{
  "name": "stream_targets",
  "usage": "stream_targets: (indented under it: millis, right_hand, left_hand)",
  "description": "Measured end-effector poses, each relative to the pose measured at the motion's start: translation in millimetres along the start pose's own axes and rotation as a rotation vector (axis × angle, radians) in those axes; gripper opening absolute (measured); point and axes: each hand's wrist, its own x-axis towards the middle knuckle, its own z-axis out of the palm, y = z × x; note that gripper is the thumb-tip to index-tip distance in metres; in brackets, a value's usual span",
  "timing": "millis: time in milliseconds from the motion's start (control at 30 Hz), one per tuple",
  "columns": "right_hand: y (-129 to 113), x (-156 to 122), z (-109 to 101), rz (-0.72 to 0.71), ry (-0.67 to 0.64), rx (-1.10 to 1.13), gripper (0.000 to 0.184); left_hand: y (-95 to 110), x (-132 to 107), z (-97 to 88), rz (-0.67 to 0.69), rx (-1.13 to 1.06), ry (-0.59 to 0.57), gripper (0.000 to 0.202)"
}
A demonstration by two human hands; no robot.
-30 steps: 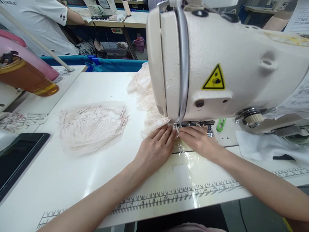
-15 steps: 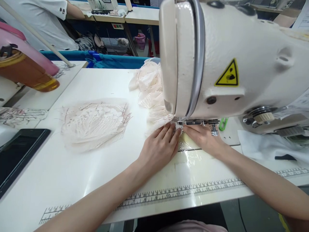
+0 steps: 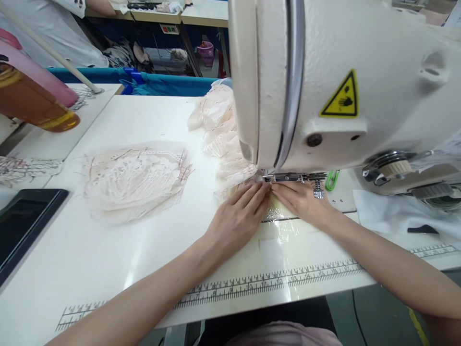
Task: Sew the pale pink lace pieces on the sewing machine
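Note:
Both hands work close to the needle area of a white sewing machine (image 3: 331, 57). My left hand (image 3: 239, 216) lies with its fingers stretched out flat on the near end of a cream lace fabric (image 3: 219, 117), just left of the presser foot. From the other side my right hand (image 3: 306, 199) reaches in, fingers straight and low on the bed, their tips beside the foot. The bit of fabric between the fingertips is mostly hidden. A metal guide with a knurled screw (image 3: 318, 190) sits above the right fingers.
A second lace piece (image 3: 139, 180) lies flat at left. Further left are a dark phone (image 3: 30, 221), an amber bottle (image 3: 34, 101) and a pink bottle (image 3: 43, 72). A green clip (image 3: 332, 180) and white cloth (image 3: 389, 214) lie right. A printed ruler (image 3: 252, 288) borders the front edge.
The camera view has shifted slightly, bringing the machine head nearer. Both hands stay beside the presser foot; the right fingers sit a little further under the guide.

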Motion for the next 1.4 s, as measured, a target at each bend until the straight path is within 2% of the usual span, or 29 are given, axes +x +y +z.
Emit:
stream_targets:
  millis: [100, 300, 533, 700, 900, 1067, 1267, 1400]
  right_hand:
    - [-5.3, -6.1, -1.4, 0.047, 0.018, -0.008, 0.022]
    - [-11.0, -13.2, 0.9, 0.144, -0.082, 0.083, 0.026]
    - [-9.2, -7.6, 2.2, 0.085, -0.101, 0.107, 0.031]
    - [-13.4, -5.7, 1.1, 0.124, -0.073, 0.059, 0.033]
    - [-14.1, -7.7, 6.3, 0.141, -0.125, 0.121, 0.035]
    - [-9.0, -8.7, 6.1, 0.158, -0.096, 0.156, 0.031]
    - [3.0, -6.3, 2.5, 0.155, -0.084, 0.074, 0.027]
    - [6.1, -3.9, 3.8, 0.172, -0.017, 0.109, 0.026]
  left_hand:
    - [0.7, -2.1, 2.2, -0.010, -0.028, -0.004, 0.033]
    - [-1.9, -1.2, 2.1, -0.077, -0.074, -0.030, 0.035]
    - [-4.0, 1.8, 0.4, -0.111, -0.078, -0.035, 0.034]
    - [-4.1, 2.6, 1.4, -0.140, -0.077, -0.038, 0.036]
    - [-5.3, 3.2, 2.1, -0.162, -0.095, -0.042, 0.037]
    - [-6.6, 3.5, 2.2, -0.189, -0.145, -0.057, 0.040]
    - [-7.6, 3.6, 1.9, -0.200, -0.145, -0.083, 0.042]
    - [-7.4, 3.7, 2.2, -0.207, -0.137, -0.106, 0.044]
